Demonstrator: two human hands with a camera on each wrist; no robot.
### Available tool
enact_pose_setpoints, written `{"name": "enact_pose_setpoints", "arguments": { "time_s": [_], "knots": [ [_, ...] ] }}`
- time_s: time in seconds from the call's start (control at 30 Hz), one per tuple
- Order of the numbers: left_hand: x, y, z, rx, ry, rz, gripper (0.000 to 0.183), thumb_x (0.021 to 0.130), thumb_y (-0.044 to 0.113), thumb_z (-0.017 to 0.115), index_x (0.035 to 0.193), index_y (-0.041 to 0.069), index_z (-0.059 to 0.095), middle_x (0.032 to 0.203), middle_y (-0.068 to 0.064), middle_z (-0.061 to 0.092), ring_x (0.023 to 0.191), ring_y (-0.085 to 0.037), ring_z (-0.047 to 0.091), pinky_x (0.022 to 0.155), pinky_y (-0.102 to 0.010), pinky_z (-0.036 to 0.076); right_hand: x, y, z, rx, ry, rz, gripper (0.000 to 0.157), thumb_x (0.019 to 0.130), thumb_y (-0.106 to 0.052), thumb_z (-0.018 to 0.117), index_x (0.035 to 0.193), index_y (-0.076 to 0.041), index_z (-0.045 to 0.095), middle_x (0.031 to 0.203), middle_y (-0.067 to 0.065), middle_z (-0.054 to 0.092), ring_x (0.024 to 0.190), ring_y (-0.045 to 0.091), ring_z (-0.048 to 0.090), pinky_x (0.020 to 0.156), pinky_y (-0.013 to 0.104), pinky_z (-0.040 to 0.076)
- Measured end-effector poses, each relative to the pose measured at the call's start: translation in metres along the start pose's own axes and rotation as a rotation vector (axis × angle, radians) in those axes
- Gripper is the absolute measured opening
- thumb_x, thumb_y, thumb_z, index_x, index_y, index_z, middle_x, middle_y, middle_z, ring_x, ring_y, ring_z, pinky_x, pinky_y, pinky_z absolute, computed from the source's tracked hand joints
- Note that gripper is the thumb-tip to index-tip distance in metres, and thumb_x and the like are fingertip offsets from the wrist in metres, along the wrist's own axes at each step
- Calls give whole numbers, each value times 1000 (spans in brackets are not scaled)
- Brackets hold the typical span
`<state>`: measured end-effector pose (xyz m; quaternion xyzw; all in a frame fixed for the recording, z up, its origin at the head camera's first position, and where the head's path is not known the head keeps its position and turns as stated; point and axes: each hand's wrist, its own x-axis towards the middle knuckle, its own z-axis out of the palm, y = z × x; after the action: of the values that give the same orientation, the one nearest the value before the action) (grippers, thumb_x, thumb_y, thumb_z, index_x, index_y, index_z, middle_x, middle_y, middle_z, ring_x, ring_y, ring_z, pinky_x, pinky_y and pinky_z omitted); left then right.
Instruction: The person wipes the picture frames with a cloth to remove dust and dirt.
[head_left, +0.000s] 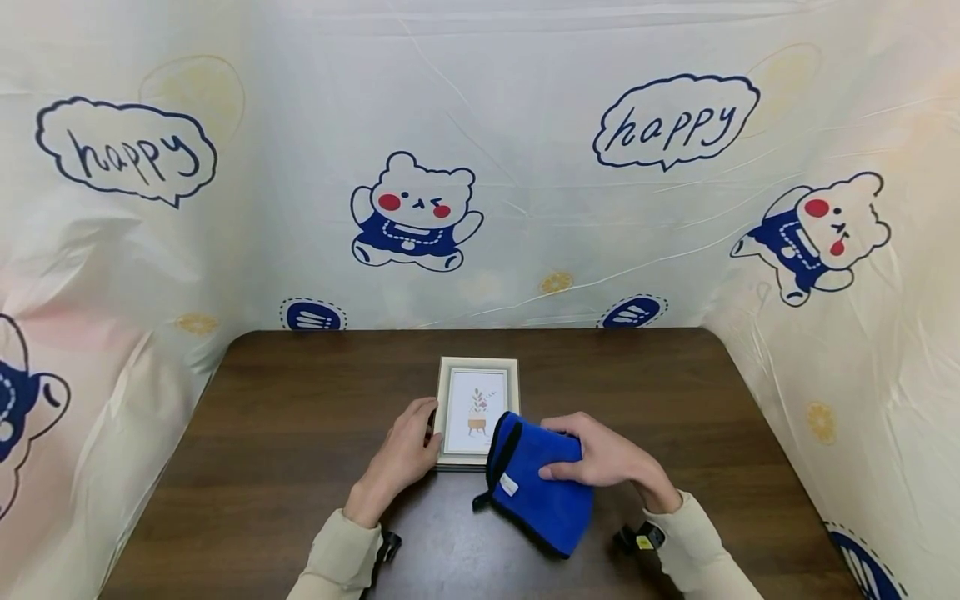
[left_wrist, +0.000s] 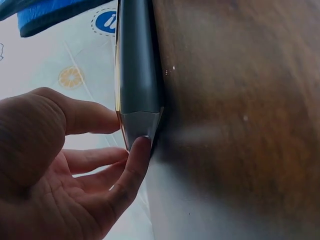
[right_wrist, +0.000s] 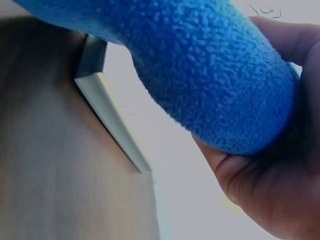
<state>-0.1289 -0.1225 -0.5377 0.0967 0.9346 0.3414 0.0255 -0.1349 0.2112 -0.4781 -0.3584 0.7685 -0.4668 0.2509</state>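
Observation:
A small picture frame (head_left: 480, 363) with a cream border and a potted-plant print lies face up on the table. My left hand (head_left: 405, 450) rests against its left side, thumb and fingertips spread along the edge. The left wrist view shows a fingertip (left_wrist: 143, 141) touching the frame's side wall. Between thumb and fingers, my right hand (head_left: 600, 450) grips a folded blue cloth (head_left: 551, 492) with black trim, a white label and a black loop. In the right wrist view the cloth (right_wrist: 200, 75) looks fluffy. Its upper left part covers the frame's lower right corner from above.
The dark brown wooden table (head_left: 300, 392) reaches back to a pale plastic sheet (head_left: 540, 208) printed with bears and "happy" bubbles. The sheet also hangs at both sides. A small black device (head_left: 639, 540) sits by my right cuff, and another (head_left: 387, 547) by my left.

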Motion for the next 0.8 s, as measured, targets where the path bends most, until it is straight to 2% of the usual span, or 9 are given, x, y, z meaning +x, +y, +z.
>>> {"name": "enact_pose_setpoints", "arguments": {
  "time_s": [0.2,0.3,0.47,0.6,0.8],
  "knots": [
    [1,0,-1,-23,0,-9,53,99,4,71,148,-8,54,148,-23,57,99,-22,67,81,-39,57,4,-8,-14,39,35,36,28,105,-21,69,132,-18,60,117,5,72,100,20,76,84,37,64],
    [1,0,-2,-16,10,-11,54,98,5,74,147,-8,55,137,-21,62,95,-21,63,82,-40,55,7,-11,-20,18,68,42,31,105,-21,69,134,-17,59,121,5,72,103,20,75,85,37,64],
    [2,0,-1,-3,26,-15,55,95,4,76,145,-7,57,116,-15,67,88,-18,60,81,-40,53,15,-12,-29,-3,98,24,29,104,-19,71,132,-13,65,121,8,76,100,19,77,84,38,64],
    [2,1,-2,-4,17,-30,55,95,5,77,145,-6,58,107,-10,65,82,-15,57,77,-36,50,22,-16,-35,-3,116,20,25,103,-16,72,127,-9,71,116,10,78,97,20,79,84,38,65],
    [-1,4,-2,-30,-13,-74,61,95,5,76,150,-5,53,107,-9,62,74,-10,52,69,-31,47,33,-18,-42,-58,168,11,24,102,-16,74,125,-10,72,116,9,79,98,20,79,85,40,65]
  ]
}}
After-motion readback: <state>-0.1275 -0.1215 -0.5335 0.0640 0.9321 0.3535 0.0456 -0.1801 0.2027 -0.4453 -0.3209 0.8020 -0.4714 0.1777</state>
